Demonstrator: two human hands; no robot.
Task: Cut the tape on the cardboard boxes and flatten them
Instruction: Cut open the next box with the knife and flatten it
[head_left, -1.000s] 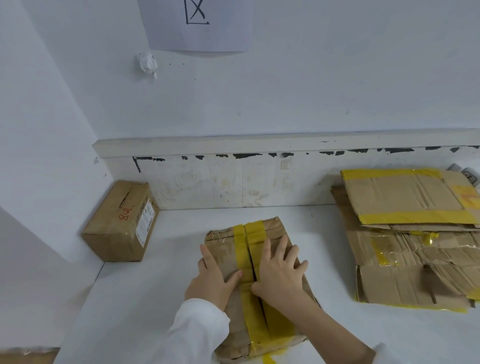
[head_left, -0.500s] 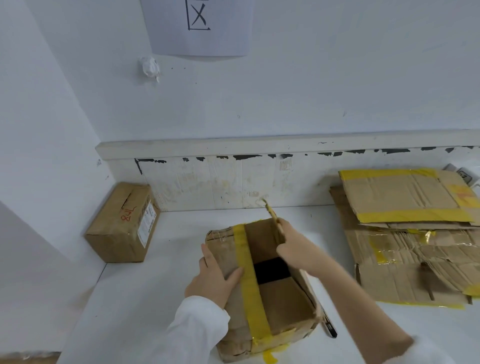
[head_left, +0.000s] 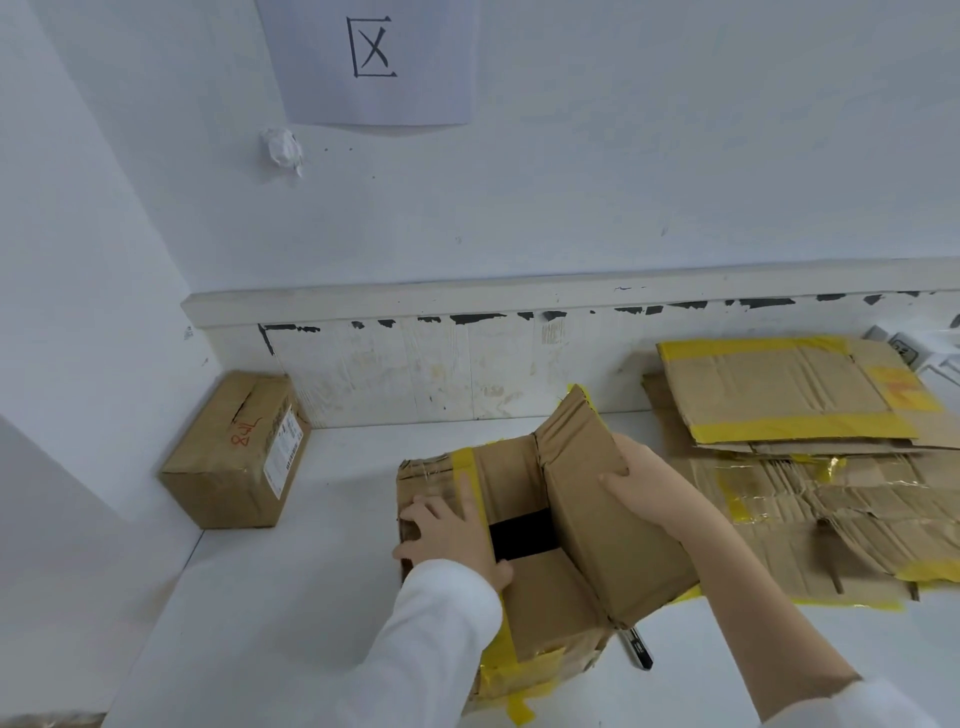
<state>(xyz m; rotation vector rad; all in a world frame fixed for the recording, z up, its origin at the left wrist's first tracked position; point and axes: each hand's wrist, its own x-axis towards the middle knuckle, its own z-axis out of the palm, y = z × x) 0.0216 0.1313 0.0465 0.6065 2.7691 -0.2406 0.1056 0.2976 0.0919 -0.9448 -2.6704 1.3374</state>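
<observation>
A brown cardboard box (head_left: 545, 603) with yellow tape sits on the white table in front of me, its top seam cut. My right hand (head_left: 641, 480) grips the right top flap (head_left: 597, 509) and holds it raised and swung outward. My left hand (head_left: 449, 530) lies with straight fingers on the left flap, pressing it down beside the yellow tape strip. Between the flaps the box's dark inside shows. A black cutter or pen (head_left: 640, 649) lies on the table at the box's near right corner, partly hidden under it.
A closed brown box (head_left: 234, 457) with red writing and a label stands in the left corner by the wall. A pile of flattened cardboard (head_left: 810, 467) with yellow tape lies at the right. A low white ledge (head_left: 519, 299) runs along the back wall.
Both hands lay on the closed taped top. My right hand then took the right flap and lifted it up and outward, opening the box; my left hand stayed on the left flap.
</observation>
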